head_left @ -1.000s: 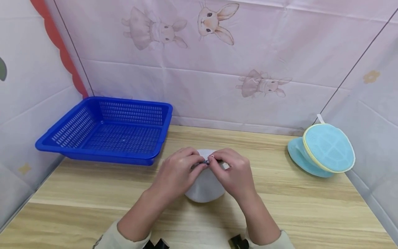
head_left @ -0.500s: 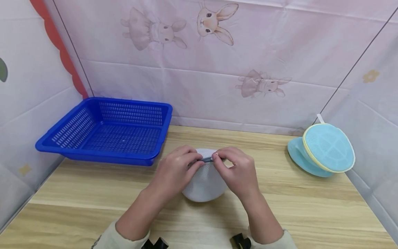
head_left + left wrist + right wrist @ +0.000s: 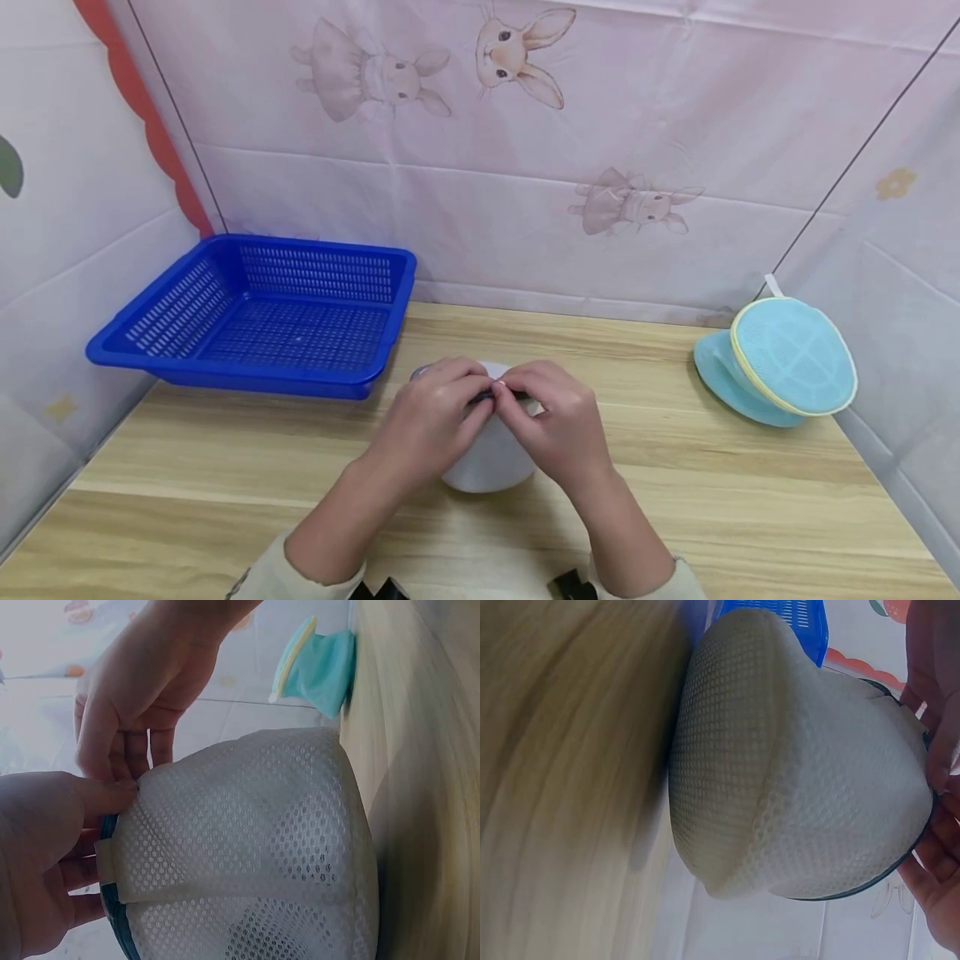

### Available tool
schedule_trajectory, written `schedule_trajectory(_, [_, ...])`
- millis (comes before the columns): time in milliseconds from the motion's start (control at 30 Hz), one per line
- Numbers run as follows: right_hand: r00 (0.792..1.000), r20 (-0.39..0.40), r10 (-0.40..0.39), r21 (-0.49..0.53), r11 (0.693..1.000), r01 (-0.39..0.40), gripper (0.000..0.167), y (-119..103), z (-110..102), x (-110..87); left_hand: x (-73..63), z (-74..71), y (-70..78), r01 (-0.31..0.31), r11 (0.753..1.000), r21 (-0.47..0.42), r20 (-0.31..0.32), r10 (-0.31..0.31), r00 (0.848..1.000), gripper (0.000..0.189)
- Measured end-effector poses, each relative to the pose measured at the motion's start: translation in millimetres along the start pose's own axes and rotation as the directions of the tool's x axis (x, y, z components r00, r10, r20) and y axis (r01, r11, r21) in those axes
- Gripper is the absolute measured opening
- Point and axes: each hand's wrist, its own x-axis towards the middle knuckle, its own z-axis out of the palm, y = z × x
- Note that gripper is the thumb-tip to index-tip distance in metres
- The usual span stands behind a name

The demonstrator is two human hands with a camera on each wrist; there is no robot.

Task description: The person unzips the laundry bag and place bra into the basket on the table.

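A white mesh laundry bag with a dark teal zipper edge stands on the table between both hands. My left hand pinches the upper edge from the left, its thumb on the mesh in the left wrist view. Opposite it, my right hand pinches the same edge, its fingertips right against the left ones. The small piece between the fingertips is hidden in the head view. In the right wrist view the mesh bag bulges wide at its base, close over the tabletop.
A blue perforated plastic basket stands at the back left of the wooden table. Toward the right edge is a light-blue mesh bag with yellow trim. Rabbit-printed sheets wall in the back and sides.
My hands first spread slightly along the bag's edge, showing more of the zipper, then came back together at the middle. The bag has shifted slightly; basket and blue bag stay put.
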Motion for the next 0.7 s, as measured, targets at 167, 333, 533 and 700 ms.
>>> schedule_trajectory(167, [1.0,-0.011,-0.009,-0.02,1.0,0.009,0.007,-2.1,-1.2,1.0,0.2,0.4,0.1,0.009,0.999,-0.045,-0.007,-0.01,1.0,0.008])
schedule_trajectory(333, [0.999,-0.024,-0.038,-0.032,0.999,0.037,0.008,-4.2,-1.7,2.3,0.6,0.1,-0.5,0.013,0.997,-0.074,0.004,-0.013,1.0,0.009])
schedule_trajectory(533, [0.999,-0.02,-0.025,-0.038,0.999,0.024,0.007,-3.3,-1.7,1.5,1.6,-1.2,-0.6,0.03,0.996,-0.08,0.014,-0.029,0.999,0.008])
schedule_trajectory(700, [0.999,-0.033,-0.006,-0.067,0.998,0.004,0.007,-0.8,-4.1,1.7,2.0,-1.9,-1.7,0.039,0.996,-0.086,0.002,-0.039,0.999,0.008])
